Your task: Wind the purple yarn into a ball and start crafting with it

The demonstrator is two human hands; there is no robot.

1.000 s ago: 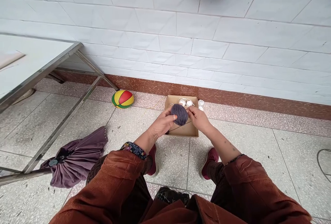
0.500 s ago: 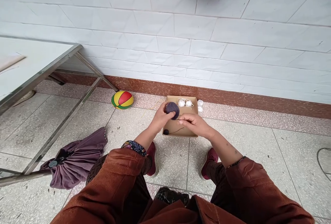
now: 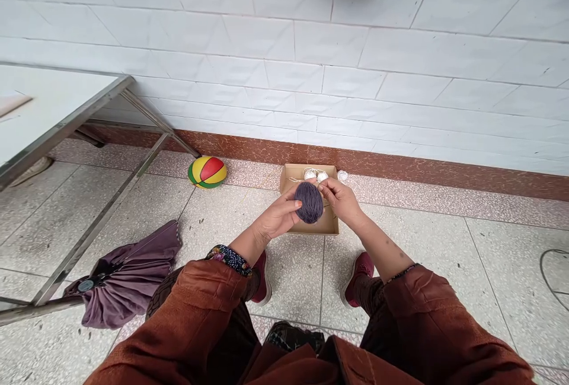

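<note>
Grey-purple yarn ball [image 3: 309, 203] in curled left fingers [image 3: 290, 208], right fingers [image 3: 329, 188] pinched beside it, hold unclear

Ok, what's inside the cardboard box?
Inside the cardboard box, two white yarn balls sit near the far edge. The purple yarn ball, left hand and right hand cover other parts, whose contents can't be seen.

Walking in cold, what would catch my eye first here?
Probably the red, yellow and green ball on the floor, near a metal table leg. Then the dark purple yarn ball held above the shallow cardboard box, and the gathered purple cloth at lower left.
</note>
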